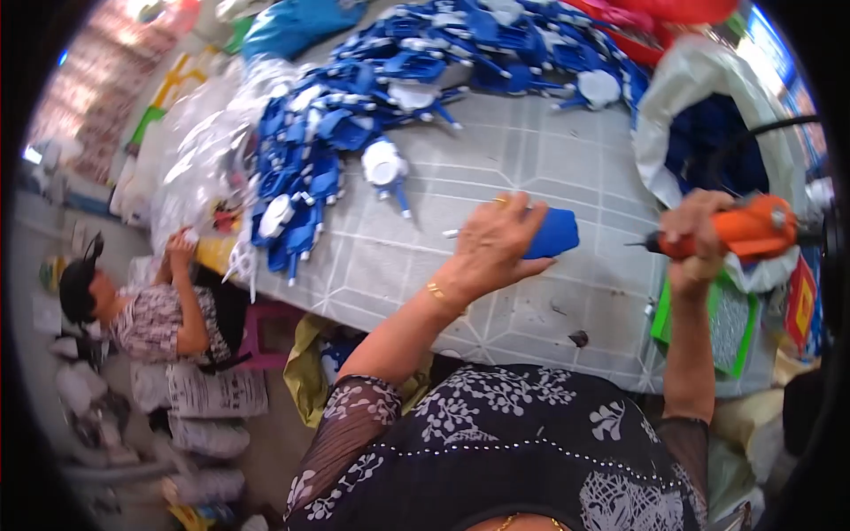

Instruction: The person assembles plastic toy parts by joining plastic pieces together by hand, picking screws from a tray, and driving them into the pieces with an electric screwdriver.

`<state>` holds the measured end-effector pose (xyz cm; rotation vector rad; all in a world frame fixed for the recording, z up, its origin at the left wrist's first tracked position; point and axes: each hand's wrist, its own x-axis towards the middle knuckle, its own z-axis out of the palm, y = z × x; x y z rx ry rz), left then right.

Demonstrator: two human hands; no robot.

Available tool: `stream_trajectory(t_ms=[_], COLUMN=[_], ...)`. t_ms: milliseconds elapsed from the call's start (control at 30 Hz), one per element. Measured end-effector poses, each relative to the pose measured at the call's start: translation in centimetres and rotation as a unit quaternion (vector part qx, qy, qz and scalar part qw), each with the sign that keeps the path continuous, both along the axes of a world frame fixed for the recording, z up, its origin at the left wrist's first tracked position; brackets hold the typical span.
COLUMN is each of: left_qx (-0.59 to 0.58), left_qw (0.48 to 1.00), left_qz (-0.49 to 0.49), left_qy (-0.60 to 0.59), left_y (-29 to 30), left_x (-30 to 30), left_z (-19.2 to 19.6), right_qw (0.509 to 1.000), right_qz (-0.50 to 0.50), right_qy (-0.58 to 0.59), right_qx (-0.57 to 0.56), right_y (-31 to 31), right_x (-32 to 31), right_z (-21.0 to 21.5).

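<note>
My left hand is closed around a blue plastic part, held over the table; a thin white tip pokes out on its left side, and my fingers cover most of it. In my right hand is an orange electric screwdriver, its dark bit pointing left toward the blue part, with a gap between them. A single blue-and-white plastic piece lies beyond my left hand, near a long heap of similar pieces curving along the table's far and left sides.
At the right edge sits a green tray of small metal screws. Behind it an open white sack holds blue parts. A black cable hangs at far right. Clear plastic bags lie left, where another person sits.
</note>
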<state>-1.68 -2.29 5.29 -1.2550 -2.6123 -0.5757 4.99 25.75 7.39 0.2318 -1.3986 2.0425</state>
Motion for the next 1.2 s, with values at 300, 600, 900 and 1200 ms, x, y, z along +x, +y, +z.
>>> stream_trajectory(t_ms=[300,600,900,1200], left_qx=[0.079,0.038,-0.007,-0.086], left_qw=[0.881,0.904,0.94,0.961], left_qz=[0.462,0.425,0.341,0.257], left_qy=[0.057,-0.034,0.003,-0.044], left_y=[-25.4,-24.7,-16.5,-2.7], left_x=[16.1,12.5,-12.3,-7.6], left_z=[0.5,-4.2,-4.4,-1.9], right_qw=[0.969,0.891,0.772,0.577], right_qz=[-0.191,-0.288,-0.057,-0.439], right_qy=[-0.138,-0.158,-0.367,-0.291], right_qx=[0.076,0.313,0.516,0.624], right_y=[6.8,9.7,2.7,17.6], right_x=[0.9,3.3,6.5,-9.1], right_z=[-3.3,-2.7,3.8,-4.8])
